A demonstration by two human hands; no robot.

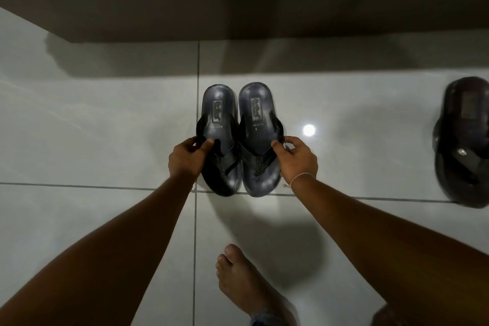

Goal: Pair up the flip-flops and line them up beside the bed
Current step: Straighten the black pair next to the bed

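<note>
Dark grey-blue rubber, two flip-flops lie side by side on the pale glossy floor tiles [105, 140], soles down, heels pointing toward the bed base [238, 8] and toe posts toward me. Landmark: the bed base, a brown band across the top of the view. The left flip-flop [218, 114] and the right flip-flop [260, 116] sit a little short of the bed base, parallel, their inner edges touching or nearly so; I cannot tell which. Each footbed bears a rectangular embossed label near the heel. My left hand [185, 159] pinches the outer strap of the left flip-flop between thumb and fingers. My right hand [297, 159], a thin cord at its wrist, grips the outer strap of the right flip-flop in the same way. A third flip-flop [463, 140], darker and browner, lies well apart to the right of the pair, at about the same remove from the bed base and partly cut by the frame edge. My bare foot [243, 280] rests on the tiles, farther from the bed base than the pair.
</note>
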